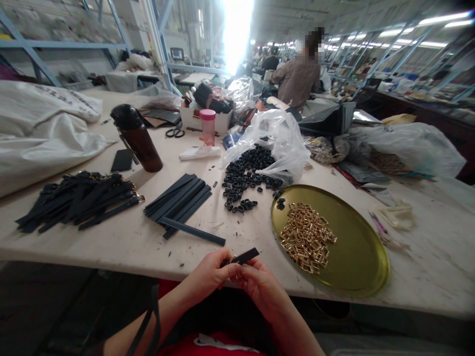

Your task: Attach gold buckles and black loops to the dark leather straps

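Both hands meet at the table's front edge. My left hand (217,269) is closed on a short dark strap (247,256), with a bit of gold metal showing by its fingertips. My right hand (260,284) pinches the same strap from below. Just beyond lies a neat stack of dark flat straps (181,200), one strip lying askew on its near side. Small black loops (247,173) spill from a clear plastic bag. To the right, a round gold tray (356,247) holds a heap of gold rectangular buckles (308,237) and a few black loops.
Straps with gold fittings (81,198) are piled at the left, near a dark bottle (137,138) and a phone (121,160). Farther back are scissors (175,131), a pink-lidded cup (208,128) and a filled box (191,120). A person (300,79) is beyond the table.
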A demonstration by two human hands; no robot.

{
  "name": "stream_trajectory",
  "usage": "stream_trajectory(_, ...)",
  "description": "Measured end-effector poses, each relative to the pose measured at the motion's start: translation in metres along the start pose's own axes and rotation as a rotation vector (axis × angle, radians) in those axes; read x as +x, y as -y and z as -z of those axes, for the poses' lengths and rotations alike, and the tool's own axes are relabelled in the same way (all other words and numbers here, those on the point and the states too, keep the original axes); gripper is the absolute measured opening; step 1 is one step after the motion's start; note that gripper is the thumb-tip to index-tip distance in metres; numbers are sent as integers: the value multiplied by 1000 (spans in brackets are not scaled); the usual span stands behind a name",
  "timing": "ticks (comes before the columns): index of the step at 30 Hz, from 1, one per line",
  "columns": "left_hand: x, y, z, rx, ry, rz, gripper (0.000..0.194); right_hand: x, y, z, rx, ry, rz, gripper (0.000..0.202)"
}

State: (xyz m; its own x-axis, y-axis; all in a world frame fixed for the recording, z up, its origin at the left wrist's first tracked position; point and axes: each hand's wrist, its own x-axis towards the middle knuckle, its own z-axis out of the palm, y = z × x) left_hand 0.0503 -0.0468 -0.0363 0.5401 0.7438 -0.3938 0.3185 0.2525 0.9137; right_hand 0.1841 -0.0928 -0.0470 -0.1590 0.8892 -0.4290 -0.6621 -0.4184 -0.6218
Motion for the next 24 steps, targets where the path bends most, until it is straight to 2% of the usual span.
stream_trajectory(6,0,-1,-1,-9,10,-9,24,1,1,-3,88,-16,-19,19)
stream_trajectory(9,1,-2,-3,-28,3,-10,28,0,-2,-3,28,-20,22,15)
stream_trajectory(11,1,-3,-3,-33,5,10,29,-1,-5,-1,-133,-68,117,13)
stream_trajectory(13,1,-4,-4,19,-15,10,28,-3,-7,2,-415,-174,304,10)
stream_trajectory(15,0,-6,-4,132,-75,-40,26,-3,-7,6,-713,-267,496,7)
stream_trajectory(17,-2,-8,-3,251,-138,-99,25,-3,-4,10,-887,-307,574,8)
stream_trajectory(19,-3,-10,-2,301,-135,-113,24,0,-1,13,-908,-273,522,10)
stream_trajectory(22,0,-10,2,258,-61,-79,24,5,4,14,-787,-133,381,14)
stream_trajectory(24,5,-9,3,217,-53,-55,26,6,6,13,-746,-64,383,16)
